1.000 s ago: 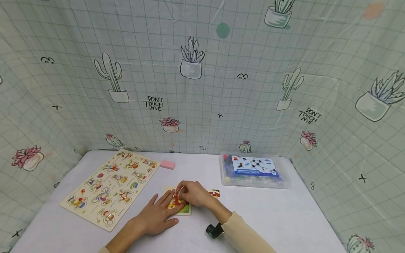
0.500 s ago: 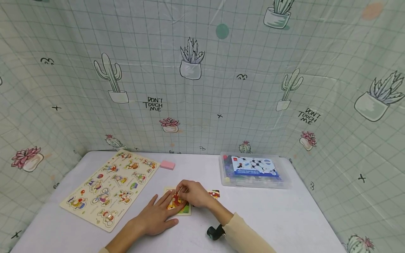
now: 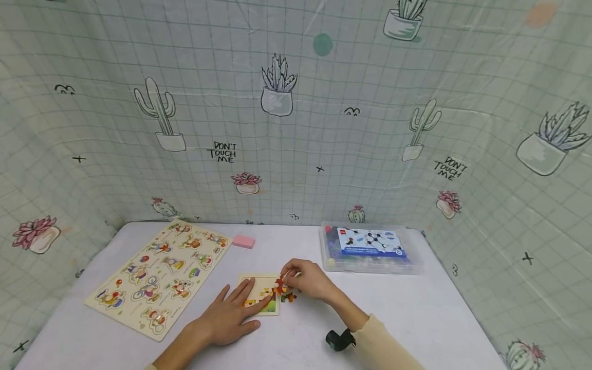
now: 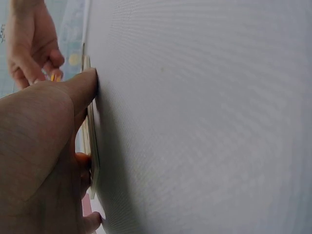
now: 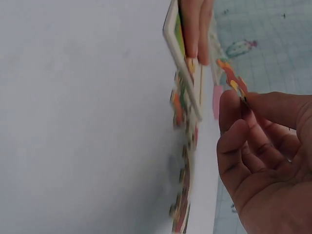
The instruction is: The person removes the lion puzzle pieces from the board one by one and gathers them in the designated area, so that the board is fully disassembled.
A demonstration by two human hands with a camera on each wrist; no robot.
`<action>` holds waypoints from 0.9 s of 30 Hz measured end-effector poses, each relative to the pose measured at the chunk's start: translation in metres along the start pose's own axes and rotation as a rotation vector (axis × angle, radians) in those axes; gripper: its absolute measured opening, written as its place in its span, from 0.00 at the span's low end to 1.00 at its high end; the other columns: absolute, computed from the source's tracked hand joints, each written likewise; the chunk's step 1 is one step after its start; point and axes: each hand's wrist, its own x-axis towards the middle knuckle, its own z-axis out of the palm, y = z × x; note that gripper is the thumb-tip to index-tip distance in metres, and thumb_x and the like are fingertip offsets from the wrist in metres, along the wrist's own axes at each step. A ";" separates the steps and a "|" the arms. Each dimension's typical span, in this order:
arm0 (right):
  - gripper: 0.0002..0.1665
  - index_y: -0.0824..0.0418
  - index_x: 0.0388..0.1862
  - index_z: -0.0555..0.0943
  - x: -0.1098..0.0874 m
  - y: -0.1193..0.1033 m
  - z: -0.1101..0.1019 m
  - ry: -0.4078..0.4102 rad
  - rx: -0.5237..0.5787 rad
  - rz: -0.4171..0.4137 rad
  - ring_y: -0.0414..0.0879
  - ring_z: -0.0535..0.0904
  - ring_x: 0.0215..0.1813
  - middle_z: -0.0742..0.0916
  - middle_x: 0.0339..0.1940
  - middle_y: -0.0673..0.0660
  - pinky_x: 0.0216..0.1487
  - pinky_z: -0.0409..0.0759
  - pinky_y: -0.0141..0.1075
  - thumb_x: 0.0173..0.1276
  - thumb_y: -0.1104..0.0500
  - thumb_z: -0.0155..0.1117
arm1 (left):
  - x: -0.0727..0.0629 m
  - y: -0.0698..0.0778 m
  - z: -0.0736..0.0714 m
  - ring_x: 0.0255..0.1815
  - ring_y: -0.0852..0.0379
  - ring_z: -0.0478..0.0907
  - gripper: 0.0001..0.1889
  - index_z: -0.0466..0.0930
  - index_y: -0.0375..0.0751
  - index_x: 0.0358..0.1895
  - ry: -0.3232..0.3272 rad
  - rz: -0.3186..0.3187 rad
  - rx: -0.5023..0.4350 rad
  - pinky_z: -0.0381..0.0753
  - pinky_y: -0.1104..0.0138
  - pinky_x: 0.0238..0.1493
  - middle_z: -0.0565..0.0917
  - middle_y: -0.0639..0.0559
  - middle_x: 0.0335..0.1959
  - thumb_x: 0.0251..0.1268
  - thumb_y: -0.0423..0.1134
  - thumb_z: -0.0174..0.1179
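My left hand (image 3: pixel 227 316) lies with fingers spread across a small wooden puzzle board (image 3: pixel 261 282), pressing on it. Part of the board's lower picture, yellow and green, shows beside the fingers; the rest there is covered. My right hand (image 3: pixel 311 280) pinches a red and yellow jigsaw piece (image 5: pixel 235 80) between thumb and index finger. That piece is held up over the board's right edge, apart from the board in the right wrist view. Loose jigsaw pieces (image 3: pixel 289 297) lie on the table beside the board's right side.
A large wooden board with printed figures (image 3: pixel 159 272) lies at the left. Behind the small board is a pink block (image 3: pixel 243 241). A clear plastic case (image 3: pixel 372 249) with a blue and white label stands at the back right. A black device (image 3: pixel 339 340) is at my right wrist.
My right hand has lifted the red jigsaw piece out of the small board and moved right with it. A bare part of the board now shows. My left hand has stayed in place.
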 end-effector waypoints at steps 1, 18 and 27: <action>0.04 0.56 0.42 0.83 -0.003 0.004 -0.004 0.001 -0.003 0.006 0.49 0.84 0.30 0.85 0.30 0.51 0.27 0.77 0.33 0.70 0.61 0.65 | 0.000 -0.001 0.001 0.82 0.39 0.46 0.29 0.59 0.69 0.78 0.004 0.000 0.006 0.47 0.34 0.73 0.50 0.37 0.82 0.76 0.61 0.48; 0.03 0.60 0.37 0.85 -0.030 0.028 -0.027 -0.021 -0.042 0.090 0.44 0.81 0.25 0.87 0.24 0.52 0.23 0.79 0.38 0.69 0.62 0.67 | 0.000 0.002 -0.004 0.83 0.40 0.43 0.30 0.58 0.68 0.79 -0.018 -0.023 -0.013 0.45 0.34 0.74 0.48 0.38 0.82 0.77 0.61 0.47; 0.04 0.61 0.32 0.84 -0.030 0.030 -0.021 0.015 -0.056 0.109 0.43 0.81 0.22 0.86 0.21 0.52 0.23 0.80 0.36 0.68 0.63 0.68 | 0.003 -0.001 0.002 0.83 0.42 0.43 0.30 0.57 0.71 0.78 -0.023 -0.030 0.004 0.45 0.36 0.74 0.48 0.40 0.83 0.76 0.62 0.47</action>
